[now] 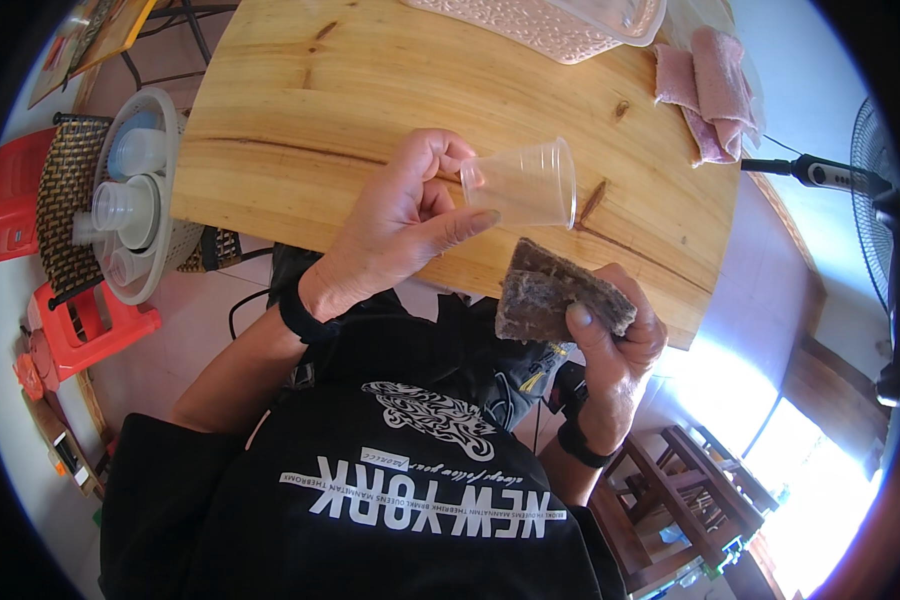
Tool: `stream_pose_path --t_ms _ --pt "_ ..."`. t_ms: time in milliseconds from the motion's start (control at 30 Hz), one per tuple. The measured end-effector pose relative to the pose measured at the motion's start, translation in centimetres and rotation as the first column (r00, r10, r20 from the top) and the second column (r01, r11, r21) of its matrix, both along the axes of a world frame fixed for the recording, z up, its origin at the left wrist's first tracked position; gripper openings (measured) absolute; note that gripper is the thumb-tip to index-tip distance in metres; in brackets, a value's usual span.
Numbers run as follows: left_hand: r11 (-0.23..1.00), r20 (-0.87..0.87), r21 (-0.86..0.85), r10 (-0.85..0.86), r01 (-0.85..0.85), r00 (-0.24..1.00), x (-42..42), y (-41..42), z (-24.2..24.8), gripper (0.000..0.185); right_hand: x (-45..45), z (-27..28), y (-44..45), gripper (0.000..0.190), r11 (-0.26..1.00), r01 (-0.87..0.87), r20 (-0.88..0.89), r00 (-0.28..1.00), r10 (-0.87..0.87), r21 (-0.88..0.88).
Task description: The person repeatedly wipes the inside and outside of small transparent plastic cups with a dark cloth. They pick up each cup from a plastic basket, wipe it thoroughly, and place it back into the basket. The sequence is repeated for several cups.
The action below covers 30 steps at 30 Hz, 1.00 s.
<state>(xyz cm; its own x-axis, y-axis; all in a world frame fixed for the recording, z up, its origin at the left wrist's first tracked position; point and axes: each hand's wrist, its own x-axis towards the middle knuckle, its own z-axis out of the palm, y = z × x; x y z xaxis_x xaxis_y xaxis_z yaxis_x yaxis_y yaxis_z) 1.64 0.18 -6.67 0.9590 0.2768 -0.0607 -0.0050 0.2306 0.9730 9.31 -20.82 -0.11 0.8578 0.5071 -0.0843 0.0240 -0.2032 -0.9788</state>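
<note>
My left hand (412,210) pinches a clear plastic cup (525,184) near its base. The cup lies on its side in the air, mouth toward the right, and nothing shows inside it. To the lower right, my right hand (619,334) grips a folded, worn grey-brown cloth (544,296), thumb on its near face and fingers behind. Cloth and cup are apart. Both are held above the near edge of a wooden table (307,112).
A pink patterned plastic basket (562,49) stands at the table's far edge, with folded pink towels (709,90) to its right. On the left, a white basket (172,142) holds several cups and bowls by red plastic stools (90,337). A fan (832,172) stands at right.
</note>
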Motion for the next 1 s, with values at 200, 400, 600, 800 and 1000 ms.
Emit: stream_pose_path --t_ms 200,400,600,800,1000 --pt "0.983 -0.028 0.184 0.016 -0.01 0.999 -0.2 -0.5 -0.2 0.048 0.2 -1.0 -0.4 0.02 0.997 0.037 0.06 0.997 -0.041 0.075" --pt "0.942 -0.033 0.334 0.022 -0.01 0.999 -0.2 -0.9 -0.2 0.049 0.5 -1.5 0.0 0.02 0.997 0.007 -0.004 1.0 -0.007 0.081" --pt "0.906 -0.074 0.423 -0.001 0.032 0.997 -0.3 -0.9 0.1 0.05 0.3 -1.4 0.6 0.019 0.998 -0.045 -0.004 0.999 0.045 0.052" --pt "0.895 -0.052 0.445 -0.017 0.038 0.998 -0.3 -0.8 0.2 0.057 0.4 -1.4 0.7 0.019 0.997 -0.07 0.033 0.997 0.068 0.045" --pt "0.965 0.019 0.257 -0.059 0.052 0.998 -0.4 -0.3 0.3 0.052 0.3 -1.4 1.0 0.019 0.996 -0.068 0.223 0.971 0.081 -0.062"
